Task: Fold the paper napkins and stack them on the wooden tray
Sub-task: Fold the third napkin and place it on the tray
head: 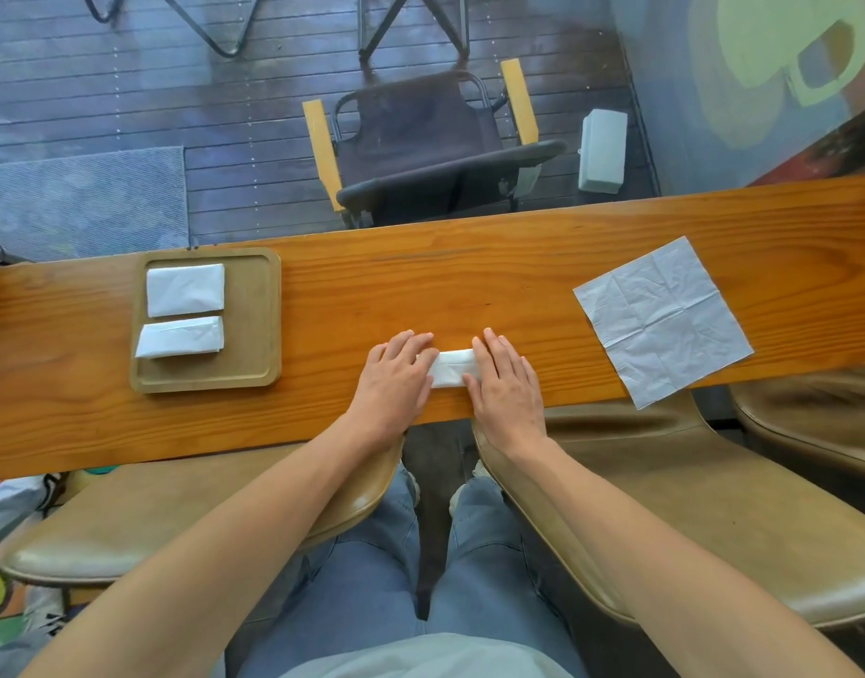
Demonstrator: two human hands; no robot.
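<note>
A folded white napkin (451,367) lies on the wooden counter near its front edge. My left hand (396,379) presses flat on its left end and my right hand (506,384) presses flat on its right end, so only the middle strip shows. The wooden tray (264,315) sits to the left and holds two folded napkins, one at the back (185,289) and one in front (181,337), side by side. An unfolded, creased napkin (663,320) lies flat at the right, its near corner over the counter's edge.
The long wooden counter (469,266) runs across the view. Tan stools (665,506) stand under its near side by my legs. Beyond the far edge are a dark chair (421,144) and a white box (601,149) on a plank floor.
</note>
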